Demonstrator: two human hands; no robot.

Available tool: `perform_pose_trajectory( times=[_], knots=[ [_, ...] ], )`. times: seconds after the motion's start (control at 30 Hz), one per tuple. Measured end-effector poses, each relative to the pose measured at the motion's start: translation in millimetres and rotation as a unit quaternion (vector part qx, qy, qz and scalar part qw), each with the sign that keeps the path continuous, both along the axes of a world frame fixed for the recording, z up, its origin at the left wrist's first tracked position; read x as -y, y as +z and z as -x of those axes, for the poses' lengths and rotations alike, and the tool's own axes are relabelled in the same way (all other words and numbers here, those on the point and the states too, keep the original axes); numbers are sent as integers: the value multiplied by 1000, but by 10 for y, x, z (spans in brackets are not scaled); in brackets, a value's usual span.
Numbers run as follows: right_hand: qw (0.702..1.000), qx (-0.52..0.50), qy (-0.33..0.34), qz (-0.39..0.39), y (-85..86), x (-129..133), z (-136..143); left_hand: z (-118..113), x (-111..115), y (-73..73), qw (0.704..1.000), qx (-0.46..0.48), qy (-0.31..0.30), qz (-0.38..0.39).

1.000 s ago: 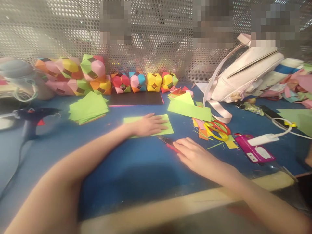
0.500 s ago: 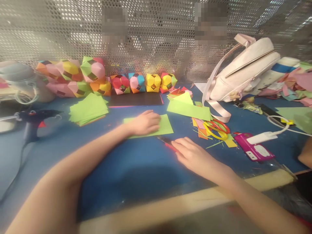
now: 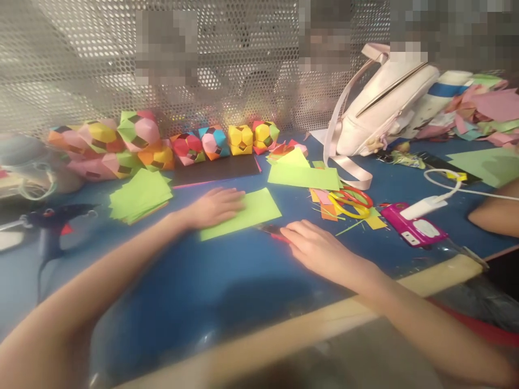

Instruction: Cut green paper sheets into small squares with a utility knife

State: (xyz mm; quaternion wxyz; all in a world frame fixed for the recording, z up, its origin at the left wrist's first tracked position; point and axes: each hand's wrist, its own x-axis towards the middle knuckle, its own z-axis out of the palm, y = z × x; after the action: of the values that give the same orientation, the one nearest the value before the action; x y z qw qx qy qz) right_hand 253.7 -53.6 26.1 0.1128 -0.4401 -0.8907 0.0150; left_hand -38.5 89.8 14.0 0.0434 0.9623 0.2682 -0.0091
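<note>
My left hand (image 3: 216, 208) lies flat with its fingers stretched over the left part of a green paper sheet (image 3: 259, 208) on the blue table. To the right, my right hand (image 3: 310, 240) is closed around a red cutter (image 3: 279, 236), whose dark tip points left, close to the sheet's lower edge. A stack of green paper (image 3: 140, 195) sits left of my left hand. More green paper (image 3: 304, 175) lies beyond my right hand, with yellow and red scissors (image 3: 351, 202) on coloured scraps near it.
Folded paper balls (image 3: 140, 131) line the mesh wall. A glue gun (image 3: 52, 221) stands at the left. At the right are a pink bag (image 3: 389, 100), a magenta power strip (image 3: 417, 227) with a white cable, and another person's arm (image 3: 494, 208).
My left hand has slid left along the green sheet, uncovering more of it, and its fingers are more stretched out. The camera view has shifted slightly. My right hand still holds the cutter.
</note>
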Motion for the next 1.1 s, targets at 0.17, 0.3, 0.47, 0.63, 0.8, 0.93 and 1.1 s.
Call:
perform_pose_trajectory(
  times=[0.17,0.3,0.47,0.63,0.8,0.93,1.1],
  knots=[
    [1000,-9,7,-3,-30,-12,-11,71,-7,-125,1000,-9,-14,-18],
    [999,-28,14,-8,-52,-16,-23,70,-28,-154,999,-12,-23,-28],
    [998,-62,24,-5,-66,-13,-8,62,-24,-154,999,-15,-18,-35],
    [998,-62,28,1,-66,-9,19,47,3,-110,999,-20,-6,-26],
    [997,-70,13,8,-79,1,40,40,19,-67,1000,-24,-6,-15],
    [996,-82,17,10,-102,-9,57,41,15,-57,999,-29,2,-15],
    [996,-89,14,29,-108,-14,88,41,10,-45,999,-41,0,-17]
  ],
)
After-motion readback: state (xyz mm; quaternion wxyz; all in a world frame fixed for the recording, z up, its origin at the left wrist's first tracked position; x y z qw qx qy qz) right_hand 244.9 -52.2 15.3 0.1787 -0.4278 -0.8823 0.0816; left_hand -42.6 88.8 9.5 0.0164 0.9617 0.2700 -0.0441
